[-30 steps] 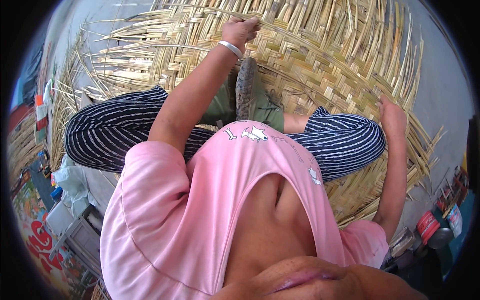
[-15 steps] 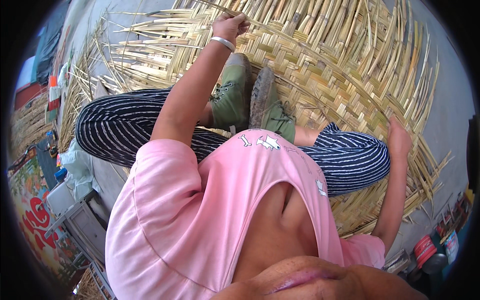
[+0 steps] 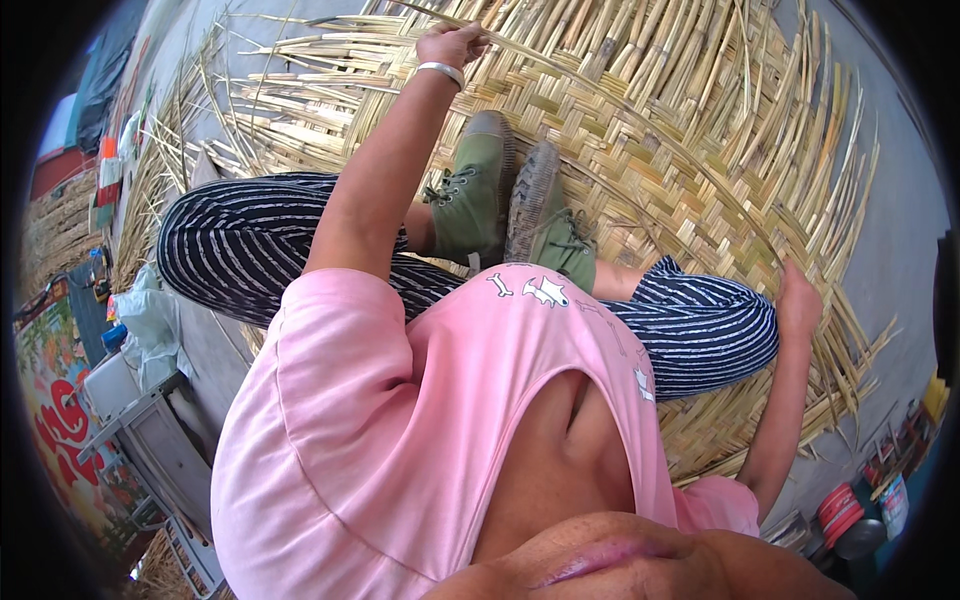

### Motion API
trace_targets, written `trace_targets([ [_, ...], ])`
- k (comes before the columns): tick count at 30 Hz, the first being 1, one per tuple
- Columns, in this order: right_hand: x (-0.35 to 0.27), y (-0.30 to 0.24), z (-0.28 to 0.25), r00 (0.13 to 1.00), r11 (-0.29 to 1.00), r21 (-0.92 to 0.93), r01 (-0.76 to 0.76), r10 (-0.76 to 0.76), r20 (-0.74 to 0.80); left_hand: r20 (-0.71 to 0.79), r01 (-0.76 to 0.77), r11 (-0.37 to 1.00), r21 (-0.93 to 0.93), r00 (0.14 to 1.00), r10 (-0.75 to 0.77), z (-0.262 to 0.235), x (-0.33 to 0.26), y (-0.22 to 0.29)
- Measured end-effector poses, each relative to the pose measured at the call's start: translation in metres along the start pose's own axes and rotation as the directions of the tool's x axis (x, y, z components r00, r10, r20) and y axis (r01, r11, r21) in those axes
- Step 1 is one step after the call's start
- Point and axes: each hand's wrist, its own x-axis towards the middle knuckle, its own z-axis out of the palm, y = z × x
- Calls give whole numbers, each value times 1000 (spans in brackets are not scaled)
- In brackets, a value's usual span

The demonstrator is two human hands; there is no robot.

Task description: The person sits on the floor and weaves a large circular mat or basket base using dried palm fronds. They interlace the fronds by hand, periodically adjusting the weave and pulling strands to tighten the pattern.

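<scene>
Straw-coloured woven mat (image 3: 660, 170), flat strips plaited in a herringbone pattern, spread on grey ground and filling the frame from 11 o'clock round to 4 o'clock; its rim ends in loose unwoven strip ends that fan outward

Left hand (image 3: 452, 44), at 12 o'clock, arm stretched forward, fingers closed around one long loose strip (image 3: 540, 52) that runs off toward 1 o'clock above the mat's surface; a pale metal bangle (image 3: 441, 71) circles the wrist just below the hand

Right hand (image 3: 798, 305), at 3 o'clock, arm straight down at the person's side, resting on the woven mat near its frayed edge; whether the fingers are spread or curled cannot be told from this angle, and no strip shows in it

Olive-green lace-up shoes (image 3: 505, 205), a pair, side by side at centre on the mat, toes toward 12 o'clock, just right of the left forearm

Dark trousers with thin white stripes (image 3: 250, 240), legs folded, knees out toward 9 and 3 o'clock

Pink short-sleeved shirt (image 3: 400, 420), lower half of frame, small white printed figures near the hem

Bundle of loose unwoven strips (image 3: 300, 90), at 11 o'clock, lying across the mat's edge

Red and dark round containers (image 3: 845, 515), at 4 o'clock, on the ground well apart from the mat
</scene>
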Motion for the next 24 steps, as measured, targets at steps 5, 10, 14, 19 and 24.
trace_targets([
  [5, -15, 6, 2, 998, 999, -33, -4, 2, -56, 35, -44, 988, 148, 999, 39, -16, 6, 4],
  [10, -18, 10, 8, 1000, 996, -90, -16, 16, -7, -22, -34, 990, 140, 999, 38, -41, 29, 5],
  [14, -17, 6, 7, 999, 992, -119, -39, 41, 16, -11, -50, 986, 159, 999, 53, -49, 34, 6],
  [19, -15, 8, 13, 997, 986, -154, -60, 67, 41, 31, -14, 994, 104, 999, 11, -59, 41, 11],
  [24, -18, 15, 21, 997, 984, -162, -71, 76, 21, 78, 18, 994, 107, 997, -26, -59, 46, 14],
])
